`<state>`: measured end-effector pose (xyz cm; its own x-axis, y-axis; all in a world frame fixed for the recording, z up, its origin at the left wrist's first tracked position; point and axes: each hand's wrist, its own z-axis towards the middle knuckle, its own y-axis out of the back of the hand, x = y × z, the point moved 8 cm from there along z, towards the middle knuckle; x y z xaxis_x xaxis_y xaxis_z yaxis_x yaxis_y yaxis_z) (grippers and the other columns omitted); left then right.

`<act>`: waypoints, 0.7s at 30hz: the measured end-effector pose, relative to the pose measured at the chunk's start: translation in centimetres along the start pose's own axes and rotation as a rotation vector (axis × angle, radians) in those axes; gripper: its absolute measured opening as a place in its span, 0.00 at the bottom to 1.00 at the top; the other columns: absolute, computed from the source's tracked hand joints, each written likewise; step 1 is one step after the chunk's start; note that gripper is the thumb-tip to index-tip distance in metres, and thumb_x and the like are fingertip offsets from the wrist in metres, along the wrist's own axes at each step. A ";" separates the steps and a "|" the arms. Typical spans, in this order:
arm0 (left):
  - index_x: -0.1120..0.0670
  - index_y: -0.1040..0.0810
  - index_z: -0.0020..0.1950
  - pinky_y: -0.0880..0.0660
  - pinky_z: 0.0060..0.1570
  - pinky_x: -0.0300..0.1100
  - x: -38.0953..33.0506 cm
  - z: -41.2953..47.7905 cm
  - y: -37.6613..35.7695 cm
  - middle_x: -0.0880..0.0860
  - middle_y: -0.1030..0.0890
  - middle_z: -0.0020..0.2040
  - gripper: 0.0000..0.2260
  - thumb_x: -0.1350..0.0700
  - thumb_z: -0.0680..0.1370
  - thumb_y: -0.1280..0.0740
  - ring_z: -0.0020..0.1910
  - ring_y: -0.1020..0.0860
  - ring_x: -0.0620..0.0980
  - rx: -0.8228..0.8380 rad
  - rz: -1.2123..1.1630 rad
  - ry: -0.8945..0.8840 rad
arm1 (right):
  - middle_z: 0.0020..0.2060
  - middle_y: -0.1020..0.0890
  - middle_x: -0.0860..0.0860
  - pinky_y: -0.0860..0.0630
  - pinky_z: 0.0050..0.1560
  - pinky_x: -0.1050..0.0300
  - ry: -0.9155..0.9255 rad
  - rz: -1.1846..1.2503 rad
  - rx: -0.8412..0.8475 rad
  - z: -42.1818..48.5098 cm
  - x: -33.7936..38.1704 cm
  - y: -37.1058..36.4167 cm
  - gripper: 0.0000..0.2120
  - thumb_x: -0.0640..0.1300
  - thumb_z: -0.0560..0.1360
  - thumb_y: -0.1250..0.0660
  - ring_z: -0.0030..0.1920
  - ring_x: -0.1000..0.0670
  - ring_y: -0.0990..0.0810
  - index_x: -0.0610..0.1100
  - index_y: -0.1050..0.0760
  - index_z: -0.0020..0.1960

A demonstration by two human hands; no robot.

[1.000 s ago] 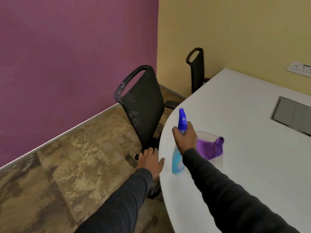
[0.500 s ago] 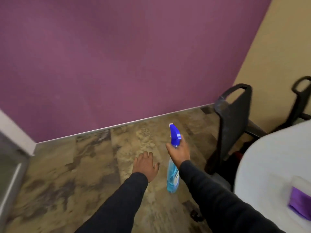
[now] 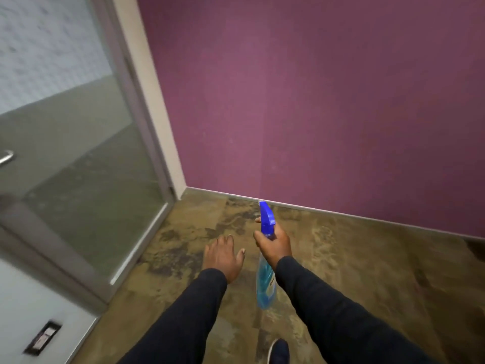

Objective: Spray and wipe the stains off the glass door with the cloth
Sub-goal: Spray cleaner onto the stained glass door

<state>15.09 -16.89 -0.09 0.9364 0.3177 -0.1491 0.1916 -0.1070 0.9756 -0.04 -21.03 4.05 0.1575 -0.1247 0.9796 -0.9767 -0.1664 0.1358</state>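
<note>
My right hand (image 3: 275, 245) clenched around the blue spray bottle (image 3: 265, 271) neck, left hand (image 3: 221, 256) empty with fingers spread, both right of the glass door (image 3: 86, 166), purple wall (image 3: 315, 101) beyond, carpet (image 3: 341, 271) bare between.

Your glass door (image 3: 86, 164) is motion-blurred and cut off at the left edge; the right hand (image 3: 275, 244) hides the spray bottle (image 3: 265, 282) neck; its label is unreadable

Glass door (image 3: 86, 179): smooth, part frosted, matt grey metal frame (image 3: 147, 106), shiny metal handle (image 3: 6, 157). Spray bottle (image 3: 265, 279): clear glossy plastic, blue liquid, opaque blue plastic trigger head. Wall (image 3: 315, 101) matt purple. Floor (image 3: 341, 258) mottled brown, low sheen. Sleeves (image 3: 328, 311) dark knit cloth.
</note>
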 end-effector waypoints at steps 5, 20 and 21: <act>0.53 0.38 0.77 0.37 0.69 0.53 6.7 3.0 1.2 0.55 0.32 0.74 0.29 0.39 0.81 0.48 0.71 0.33 0.55 -0.004 -0.030 0.159 | 0.41 0.16 0.53 0.18 0.48 0.49 0.026 -0.052 0.172 4.7 1.3 -7.7 0.11 0.44 0.73 0.30 0.39 0.53 0.20 0.56 0.21 0.52; 0.53 0.35 0.74 0.35 0.65 0.52 19.0 15.8 8.8 0.55 0.29 0.69 0.27 0.39 0.81 0.48 0.67 0.31 0.55 -0.116 -0.026 0.491 | 0.41 0.16 0.48 0.19 0.49 0.47 0.208 -0.254 0.530 20.5 9.0 -24.9 0.08 0.45 0.73 0.29 0.43 0.44 0.17 0.49 0.22 0.52; 0.53 0.36 0.74 0.35 0.65 0.52 19.9 16.3 9.3 0.55 0.29 0.69 0.27 0.39 0.81 0.48 0.67 0.31 0.55 -0.127 -0.026 0.513 | 0.40 0.16 0.48 0.19 0.49 0.46 0.217 -0.253 0.554 21.1 9.4 -26.1 0.08 0.45 0.72 0.29 0.41 0.46 0.18 0.50 0.22 0.51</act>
<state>40.31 -26.88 3.43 0.6613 0.7426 -0.1064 0.1455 0.0121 0.9893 30.04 -38.47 6.60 0.2832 0.1755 0.9429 -0.6839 -0.6523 0.3268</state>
